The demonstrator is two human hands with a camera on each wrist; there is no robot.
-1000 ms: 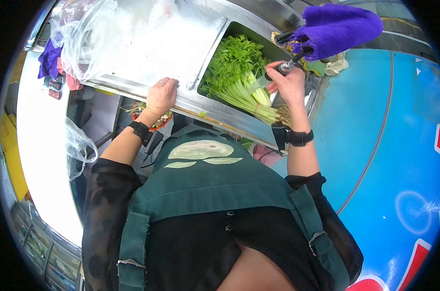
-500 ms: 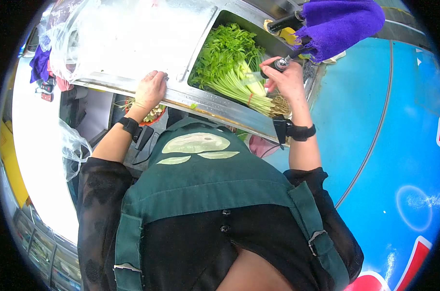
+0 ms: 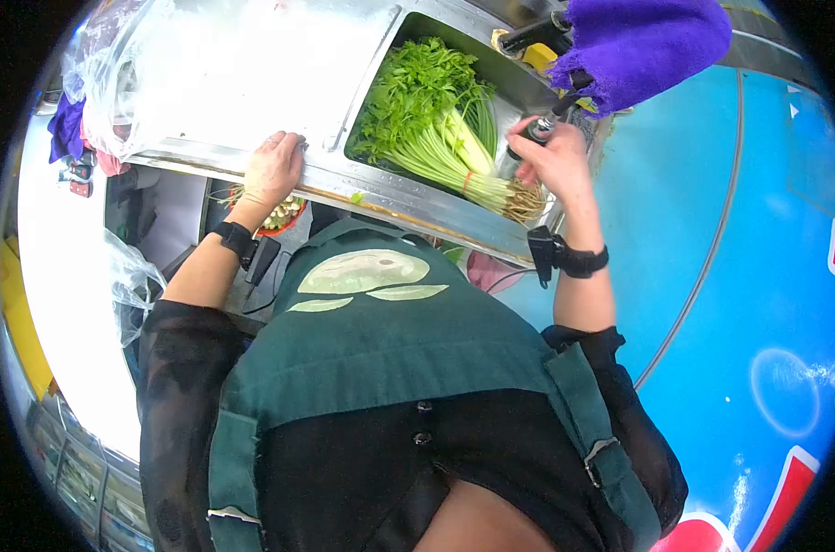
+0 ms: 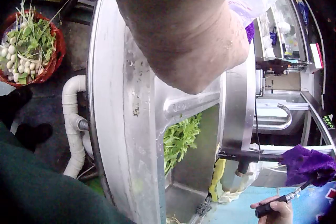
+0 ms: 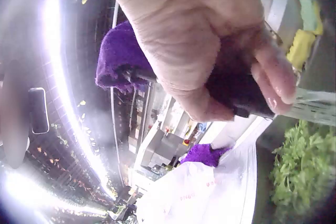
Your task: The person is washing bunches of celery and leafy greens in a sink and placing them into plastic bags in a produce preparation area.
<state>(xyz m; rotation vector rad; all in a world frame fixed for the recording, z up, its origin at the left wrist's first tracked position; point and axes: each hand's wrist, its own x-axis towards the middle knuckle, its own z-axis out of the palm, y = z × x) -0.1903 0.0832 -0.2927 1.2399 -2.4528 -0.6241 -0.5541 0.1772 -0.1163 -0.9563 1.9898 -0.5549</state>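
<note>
My right hand [image 3: 558, 166] grips a black faucet spray head [image 5: 239, 95] over the right part of a metal sink [image 3: 519, 97]. Water [image 5: 315, 106] streams out of it in the right wrist view. A leafy bunch of celery [image 3: 436, 138] lies in the sink, its leaves to the far left and its roots [image 3: 525, 200] near the front right corner. A red band [image 3: 468, 179] circles the stalks. Left of the sink, my left hand [image 3: 275, 170] rests on the metal front edge of the counter; its fingertips are hidden in the left wrist view.
A purple cloth [image 3: 638, 55] hangs over the faucet behind my right hand. A white surface [image 3: 252, 74] covers the counter's left side, with plastic bags [image 3: 114, 83] at its end. A red basket [image 4: 60, 50] of white bulbs stands below, near a white drainpipe [image 4: 73, 124].
The right hand with the spray head has shifted right relative to the celery, off the stalks toward the sink's right side. The head view has shifted slightly; the left hand stays at the counter edge.
</note>
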